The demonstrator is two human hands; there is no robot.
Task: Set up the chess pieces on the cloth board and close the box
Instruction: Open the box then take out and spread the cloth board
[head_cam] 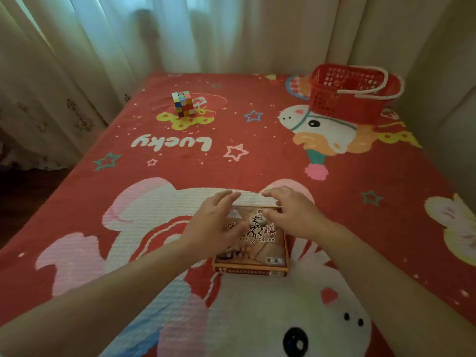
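Flat rectangular cardboard chess box (268,244), tan with dark calligraphy and "Chess" printed on the lid, lies on the red cartoon-print quilted bed cover (257,155), near the middle of the near half of the surface, slightly toward the right edge. Lid is on and the box is shut; no pieces or cloth board are in view. Left hand (213,222) sits over the box's left side, palm down, fingers straight and held close together, tips reaching past the far left corner of the box. Right hand (291,215) sits over the far right part of the lid, fingers loosely arched and slightly spread, thumb pointing inward over the lid. Cannot tell whether either hand touches the box. Multicoloured puzzle cube (183,103) stands near the far left corner of the surface. Red plastic lattice basket (332,104) with white handles stands at the far right corner. Pale curtains (103,34) hang beyond the far edge.
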